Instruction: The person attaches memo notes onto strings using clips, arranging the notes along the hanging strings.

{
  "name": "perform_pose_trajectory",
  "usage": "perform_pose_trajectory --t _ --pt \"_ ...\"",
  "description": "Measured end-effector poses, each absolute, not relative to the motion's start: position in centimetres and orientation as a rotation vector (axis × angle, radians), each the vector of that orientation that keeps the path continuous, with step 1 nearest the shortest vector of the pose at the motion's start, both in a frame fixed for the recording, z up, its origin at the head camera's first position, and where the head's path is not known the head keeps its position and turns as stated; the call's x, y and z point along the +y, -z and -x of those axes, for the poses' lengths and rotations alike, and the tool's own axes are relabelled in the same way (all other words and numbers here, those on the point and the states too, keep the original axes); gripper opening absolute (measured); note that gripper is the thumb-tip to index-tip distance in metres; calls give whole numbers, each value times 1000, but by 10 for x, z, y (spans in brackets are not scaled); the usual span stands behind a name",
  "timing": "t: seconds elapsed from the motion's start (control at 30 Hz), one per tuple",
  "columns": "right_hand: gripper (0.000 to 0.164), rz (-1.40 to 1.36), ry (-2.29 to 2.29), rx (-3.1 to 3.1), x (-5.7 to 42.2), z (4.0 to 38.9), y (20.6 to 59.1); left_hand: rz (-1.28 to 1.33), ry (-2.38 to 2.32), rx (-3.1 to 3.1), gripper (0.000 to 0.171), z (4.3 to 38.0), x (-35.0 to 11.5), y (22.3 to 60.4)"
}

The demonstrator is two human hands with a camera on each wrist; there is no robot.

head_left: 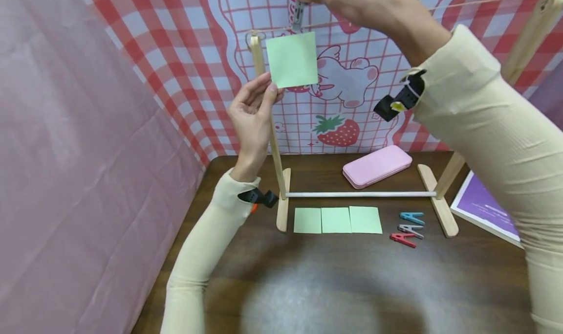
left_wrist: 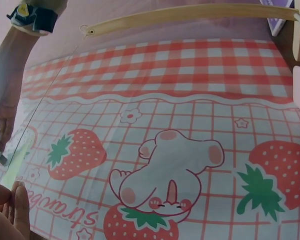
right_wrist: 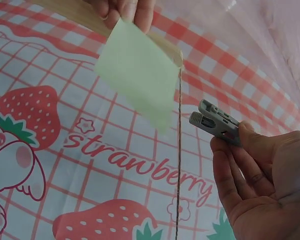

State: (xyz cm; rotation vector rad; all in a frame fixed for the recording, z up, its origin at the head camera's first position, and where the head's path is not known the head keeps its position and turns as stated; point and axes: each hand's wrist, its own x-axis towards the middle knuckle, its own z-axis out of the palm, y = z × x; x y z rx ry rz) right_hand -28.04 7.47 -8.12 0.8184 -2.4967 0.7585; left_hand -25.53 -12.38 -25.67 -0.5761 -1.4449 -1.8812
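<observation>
My left hand (head_left: pixel 252 104) pinches a square pale green paper note (head_left: pixel 292 60) by its lower left corner. The note is held up near the top of the left wooden post, beside a thin string (right_wrist: pixel 179 150). Between thumb and fingertips, my right hand (head_left: pixel 367 4) grips a grey clothespin (right_wrist: pixel 217 121) by its handle end. In the head view the clothespin points down, just above the note's top edge. The right wrist view shows its tip apart from both note and string.
Wooden posts (head_left: pixel 276 150) carry the string, with a white rod (head_left: pixel 360 194) low between them. On the table (head_left: pixel 264 270) lie a row of green notes (head_left: pixel 335 220), several clothespins (head_left: pixel 411 217), a pink case (head_left: pixel 377 167) and a purple-covered book (head_left: pixel 486 209). A strawberry-print cloth (head_left: pixel 338 131) hangs behind.
</observation>
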Motion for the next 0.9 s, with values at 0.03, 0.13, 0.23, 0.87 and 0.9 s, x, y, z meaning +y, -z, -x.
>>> perform_pose_trajectory --t 0.03,0.13,0.23,0.87,0.9 --pt "42 -807 -760 -2512 74 282 80 578 1878 -1441 27 255 -124 256" --pt "43 -793 -778 -2555 73 285 79 580 1873 -1427 27 255 -123 254" --pt "43 -784 -786 -2580 74 288 79 587 1872 -1418 27 255 -121 251" --pt "36 -875 -832 -2498 65 294 94 522 1854 -1455 26 259 -113 248" --pt "35 -879 -820 -2491 64 294 94 517 1846 -1460 26 259 -113 248"
